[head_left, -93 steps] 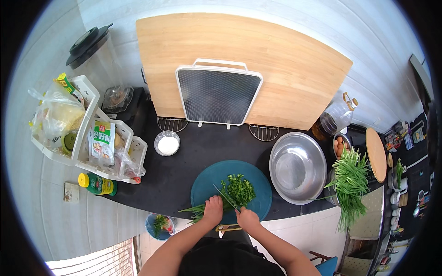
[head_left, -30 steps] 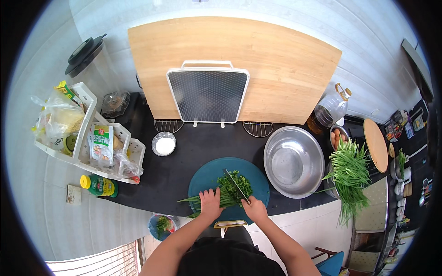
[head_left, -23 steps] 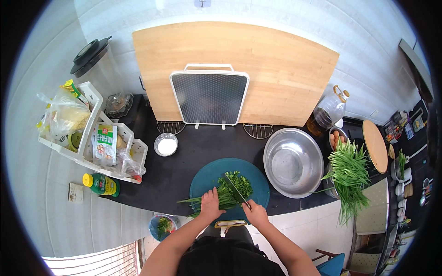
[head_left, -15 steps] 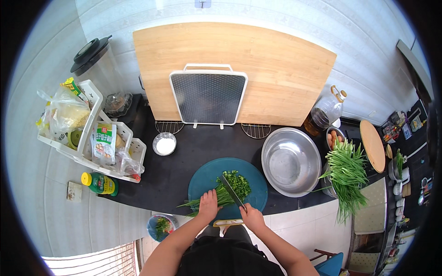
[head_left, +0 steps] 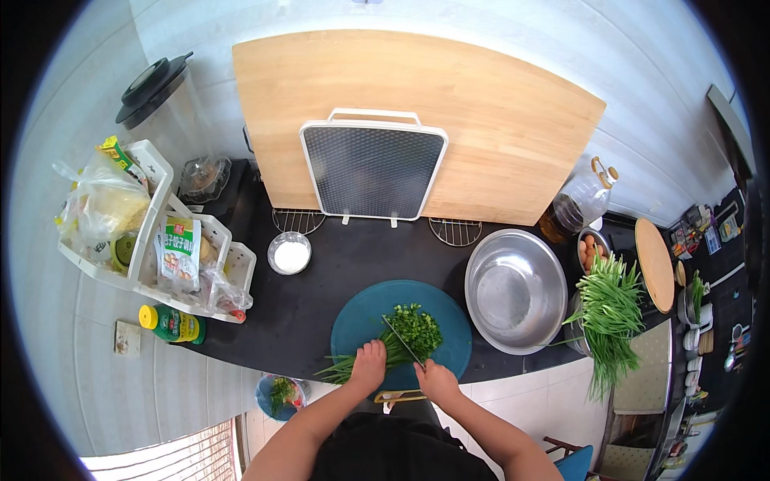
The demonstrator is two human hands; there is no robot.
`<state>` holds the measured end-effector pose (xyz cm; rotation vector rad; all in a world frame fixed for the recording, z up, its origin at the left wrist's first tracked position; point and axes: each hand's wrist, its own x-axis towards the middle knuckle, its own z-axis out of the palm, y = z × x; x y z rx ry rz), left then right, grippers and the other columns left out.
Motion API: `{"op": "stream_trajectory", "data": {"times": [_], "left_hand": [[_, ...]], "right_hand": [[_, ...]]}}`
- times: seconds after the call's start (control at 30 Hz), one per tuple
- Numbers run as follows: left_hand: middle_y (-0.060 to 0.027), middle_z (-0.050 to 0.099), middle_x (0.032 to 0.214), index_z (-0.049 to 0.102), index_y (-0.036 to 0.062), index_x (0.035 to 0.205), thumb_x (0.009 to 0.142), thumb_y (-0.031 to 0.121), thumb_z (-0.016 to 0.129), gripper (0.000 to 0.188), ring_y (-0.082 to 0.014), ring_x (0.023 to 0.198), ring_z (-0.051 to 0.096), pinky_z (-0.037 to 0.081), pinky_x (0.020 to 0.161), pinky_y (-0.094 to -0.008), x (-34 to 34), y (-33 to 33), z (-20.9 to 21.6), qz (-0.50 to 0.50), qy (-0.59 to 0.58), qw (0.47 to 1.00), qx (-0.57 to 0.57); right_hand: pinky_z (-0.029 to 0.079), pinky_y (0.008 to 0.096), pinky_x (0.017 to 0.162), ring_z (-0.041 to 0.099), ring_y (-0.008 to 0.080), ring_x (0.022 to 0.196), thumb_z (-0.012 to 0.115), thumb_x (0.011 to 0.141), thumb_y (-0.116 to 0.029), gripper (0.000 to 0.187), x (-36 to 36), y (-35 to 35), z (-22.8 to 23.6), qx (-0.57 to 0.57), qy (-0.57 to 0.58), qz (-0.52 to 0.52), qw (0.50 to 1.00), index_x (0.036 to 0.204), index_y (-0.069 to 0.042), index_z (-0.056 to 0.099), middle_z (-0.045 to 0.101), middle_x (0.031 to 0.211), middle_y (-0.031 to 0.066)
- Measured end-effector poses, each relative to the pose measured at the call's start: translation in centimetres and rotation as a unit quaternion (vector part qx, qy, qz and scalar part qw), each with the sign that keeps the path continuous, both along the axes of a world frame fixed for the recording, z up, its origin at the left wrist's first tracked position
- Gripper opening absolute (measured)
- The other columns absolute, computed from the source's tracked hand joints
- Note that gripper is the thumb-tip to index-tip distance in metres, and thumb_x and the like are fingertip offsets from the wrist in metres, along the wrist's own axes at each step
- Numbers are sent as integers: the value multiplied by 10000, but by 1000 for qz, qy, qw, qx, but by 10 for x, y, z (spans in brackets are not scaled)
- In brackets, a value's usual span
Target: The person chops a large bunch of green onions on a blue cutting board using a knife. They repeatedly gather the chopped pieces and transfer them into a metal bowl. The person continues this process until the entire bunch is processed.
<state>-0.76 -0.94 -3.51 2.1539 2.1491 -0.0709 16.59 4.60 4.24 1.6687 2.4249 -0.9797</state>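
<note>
A round teal cutting board [head_left: 353,322] lies at the counter's front edge. On it my left hand [head_left: 369,365] is closed over a bunch of long green chives [head_left: 340,369], whose ends stick out to the left. My right hand [head_left: 437,381] grips a kitchen knife [head_left: 402,341] by its handle. The blade stands edge down between the bunch and a heap of chopped chives [head_left: 419,330]. From above, only the thin back of the blade shows.
Right of the board stands a steel basin [head_left: 513,293], with a pot of more chives [head_left: 606,309] and a bowl of eggs [head_left: 591,250] beyond. A bowl of white powder [head_left: 289,254] sits behind left, near white baskets [head_left: 144,276]. A wooden board [head_left: 497,120] leans on the wall.
The knife has turned from showing its flat side to standing nearly upright. My left hand has shifted slightly along the bunch. The whole view has tilted a little.
</note>
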Motion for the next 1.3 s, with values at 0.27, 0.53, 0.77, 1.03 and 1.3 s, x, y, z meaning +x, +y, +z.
{"op": "stream_trajectory", "data": {"times": [0.27, 0.53, 0.77, 1.03, 1.3], "left_hand": [[-166, 507, 1108, 442, -74, 1215, 796, 162, 488, 483, -260, 957, 494, 411, 797, -349, -2, 1, 1, -16, -10, 1000, -13], [-159, 512, 1072, 462, -63, 1171, 783, 165, 503, 452, -252, 924, 496, 413, 756, -343, -1, 1, 0, -5, 0, 1000, 10], [-158, 509, 1084, 453, -64, 1182, 783, 170, 523, 468, -255, 940, 500, 425, 773, -343, 2, -1, -4, 20, 6, 1000, 7], [-164, 505, 1109, 440, -70, 1196, 793, 151, 496, 463, -255, 945, 500, 425, 776, -344, 3, 0, -4, 19, -14, 1000, 2], [-178, 503, 1107, 449, -74, 1184, 789, 144, 490, 453, -266, 941, 498, 419, 771, -347, 1, 3, 0, 12, -13, 1000, -17]], "right_hand": [[504, 485, 613, 619, 425, 665, 479, 924, -330, 414, -43, 24, -25, -8, -15, 5, 1000, 724, 21, 569, 623, 706, 253], [510, 488, 613, 621, 424, 667, 506, 910, -326, 378, -57, 15, -44, 44, 1, -26, 999, 763, 16, 570, 609, 665, 261], [485, 499, 605, 594, 447, 676, 530, 902, -345, 409, -32, 21, -20, 35, 60, -79, 994, 705, 14, 553, 599, 670, 254], [484, 514, 648, 603, 442, 698, 513, 907, -360, 403, -2, -2, 3, 3, 17, -40, 999, 741, 4, 565, 614, 690, 247], [493, 504, 673, 607, 444, 725, 494, 910, -333, 387, -13, 13, -12, -48, -24, 7, 999, 771, 16, 588, 619, 716, 258]]}}
